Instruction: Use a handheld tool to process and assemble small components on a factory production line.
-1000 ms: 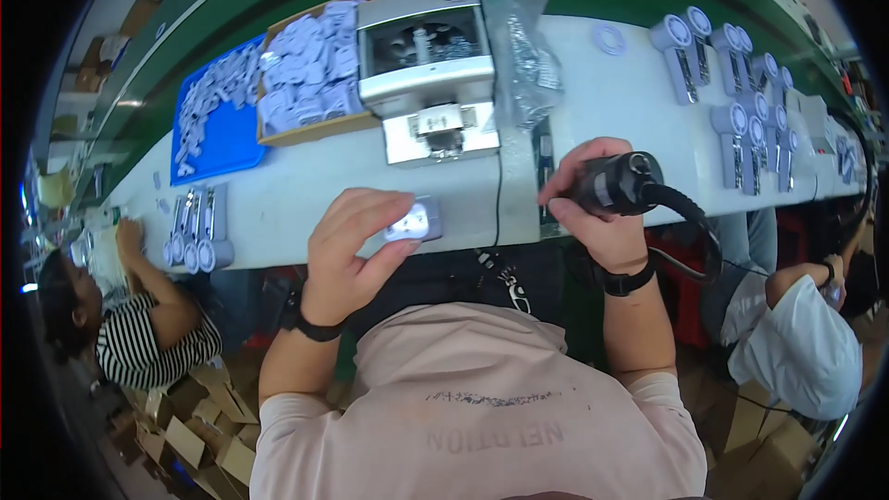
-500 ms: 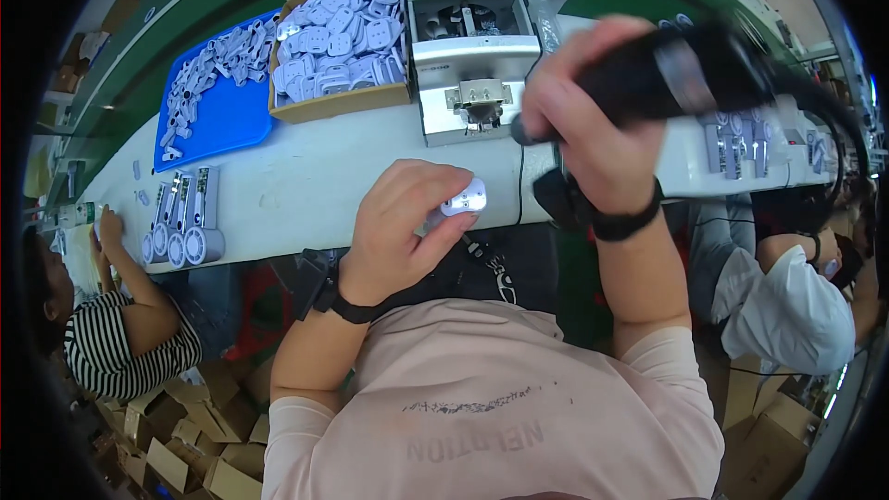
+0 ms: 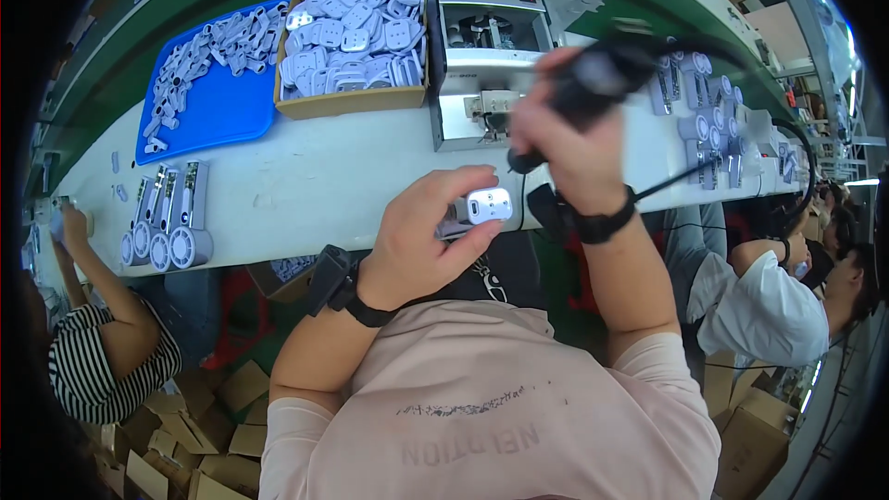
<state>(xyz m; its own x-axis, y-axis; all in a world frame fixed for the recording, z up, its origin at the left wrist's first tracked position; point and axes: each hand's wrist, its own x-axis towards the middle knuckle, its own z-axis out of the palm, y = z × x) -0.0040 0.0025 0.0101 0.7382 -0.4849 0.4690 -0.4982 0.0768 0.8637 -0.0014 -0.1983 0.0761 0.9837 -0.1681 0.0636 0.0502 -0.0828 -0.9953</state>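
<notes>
Just above my lap, my left hand (image 3: 412, 236) grips a white plastic housing (image 3: 489, 206) between thumb and fingers. The housing's rounded end, with small holes in it, faces up; the rest is mostly behind the fingers. To its right my right hand (image 3: 579, 148) is wrapped round a black electric screwdriver (image 3: 600, 79), blurred by motion. The tool leans, its tip down and to the left, a little above and right of the housing and apart from it. Behind the hands stands a silver screw feeder (image 3: 486, 60), partly covered by the right hand.
A cardboard box (image 3: 356, 107) full of white covers stands left of the feeder, beside a blue tray (image 3: 222, 125) of small white parts. Several white fan-like units (image 3: 190, 247) lie at the table's left. More units (image 3: 713, 125) and a black cable (image 3: 815, 162) are at right. People sit on both sides.
My right hand has brought the screwdriver lower and closer to the housing, tilting it more upright. My left hand has turned the housing's end further into view. The whole view has shifted slightly.
</notes>
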